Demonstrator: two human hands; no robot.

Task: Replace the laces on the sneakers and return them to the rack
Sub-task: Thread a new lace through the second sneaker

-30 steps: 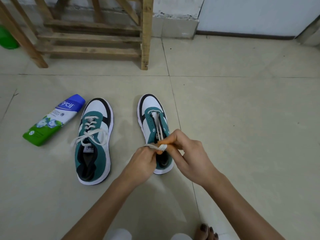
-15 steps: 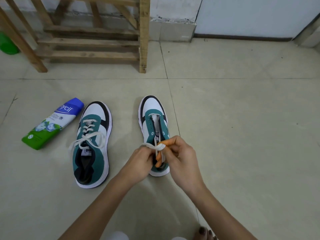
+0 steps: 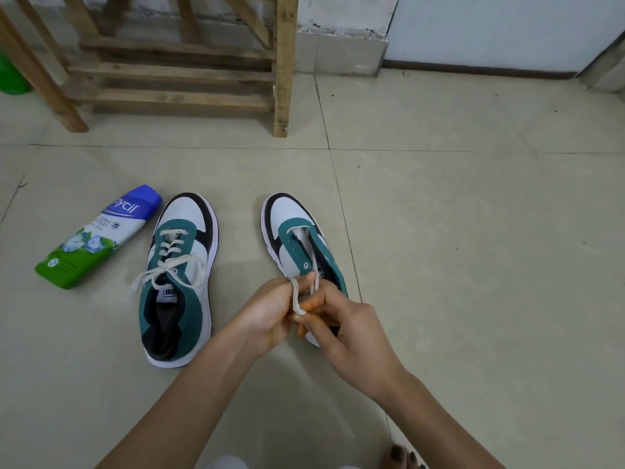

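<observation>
Two teal, white and black sneakers stand side by side on the tiled floor, toes pointing away from me. The left sneaker (image 3: 176, 279) is laced, its white lace tied in a loose bow. The right sneaker (image 3: 297, 238) has bare eyelets. Over its heel, my left hand (image 3: 267, 313) and my right hand (image 3: 345, 330) both pinch a white lace (image 3: 296, 296) that loops around my left fingers and trails up into the shoe's throat. My hands hide the heel of that sneaker.
A green and blue bottle (image 3: 98, 238) lies on its side left of the sneakers. The wooden rack (image 3: 189, 66) stands against the far wall. A green object (image 3: 10, 79) sits at the far left edge. My toes (image 3: 402, 456) show at the bottom.
My hands drew slightly toward me, and the lace now runs more upright between them. The view shifted a little. Sneakers and bottle have not moved.
</observation>
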